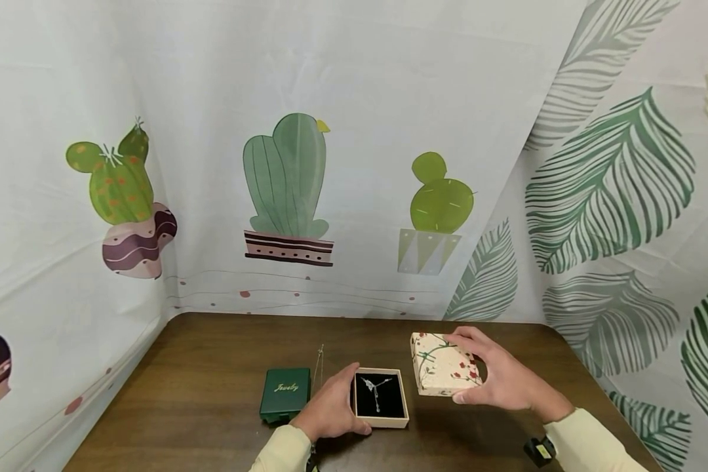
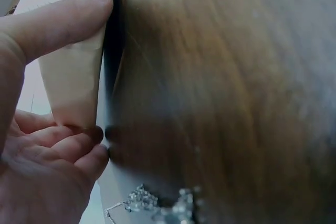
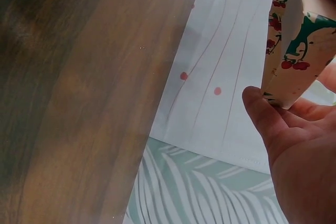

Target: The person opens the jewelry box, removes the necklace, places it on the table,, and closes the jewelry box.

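Well, open box [image 1: 382, 423] mouth upward, long pendant [image 1: 377, 398] nearward.

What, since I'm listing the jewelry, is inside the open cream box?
The open cream box holds a black pad with a silvery chain piece lying on it, ending in a small drop. Anything beneath the pad is covered and can't be seen.

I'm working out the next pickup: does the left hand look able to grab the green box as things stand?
Probably not right now: the left hand is holding the open box. Once free, it could likely reach the green box, close by with nothing on top.
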Motion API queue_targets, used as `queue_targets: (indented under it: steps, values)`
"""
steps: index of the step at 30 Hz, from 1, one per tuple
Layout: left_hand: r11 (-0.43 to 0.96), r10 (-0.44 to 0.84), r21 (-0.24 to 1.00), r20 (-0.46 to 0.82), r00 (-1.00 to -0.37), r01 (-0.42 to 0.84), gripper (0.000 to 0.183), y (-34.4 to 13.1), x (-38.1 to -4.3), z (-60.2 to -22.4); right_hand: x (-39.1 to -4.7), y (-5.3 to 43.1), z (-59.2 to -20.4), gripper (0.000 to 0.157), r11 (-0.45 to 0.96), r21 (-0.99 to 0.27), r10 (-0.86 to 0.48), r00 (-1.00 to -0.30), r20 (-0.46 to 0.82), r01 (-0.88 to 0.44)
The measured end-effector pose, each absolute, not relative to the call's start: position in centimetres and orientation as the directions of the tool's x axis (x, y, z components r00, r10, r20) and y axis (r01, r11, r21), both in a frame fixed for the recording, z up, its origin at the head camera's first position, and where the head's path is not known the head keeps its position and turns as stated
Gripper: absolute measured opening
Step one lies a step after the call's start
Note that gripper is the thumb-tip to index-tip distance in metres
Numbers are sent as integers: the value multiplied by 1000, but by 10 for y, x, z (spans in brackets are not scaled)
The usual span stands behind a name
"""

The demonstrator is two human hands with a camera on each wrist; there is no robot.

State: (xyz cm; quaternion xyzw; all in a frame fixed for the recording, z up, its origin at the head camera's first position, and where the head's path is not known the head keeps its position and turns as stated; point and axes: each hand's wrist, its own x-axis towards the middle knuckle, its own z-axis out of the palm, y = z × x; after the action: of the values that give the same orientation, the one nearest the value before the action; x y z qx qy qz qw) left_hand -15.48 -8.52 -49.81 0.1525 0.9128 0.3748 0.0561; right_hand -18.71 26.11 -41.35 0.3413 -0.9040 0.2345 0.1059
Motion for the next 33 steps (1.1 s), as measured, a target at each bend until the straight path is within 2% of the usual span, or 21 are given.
queue_targets:
  steps: [5,14,33]
  values:
    - [679,319,696,8,-948,234,120,-86,-156,-501,-186,262,-415,96,665,-349,-563,-750,346,-660]
    - [688,315,691,-7,-949,224,120,-86,-157,-503,-187,262,-417,95,635,-333,-589,-715,376,-698]
    - [641,339,746,-62,-939,182,117,-86,-157,-501,-191,268,-428,97,665,-344,-570,-749,339,-662]
